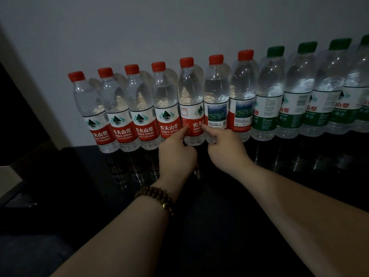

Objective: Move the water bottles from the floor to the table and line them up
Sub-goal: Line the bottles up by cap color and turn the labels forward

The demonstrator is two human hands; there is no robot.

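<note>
Lining-up step: the water bottles [242, 92] stand in a row mid-frame on the bench [289, 168]. The left hand [176, 156] and right hand [227, 148] each touch a straight forefinger to the fifth red-capped bottle [190, 92], other fingers curled. It likely needs squaring next.

11 bottles [216, 100] on black table [299, 172]
</note>
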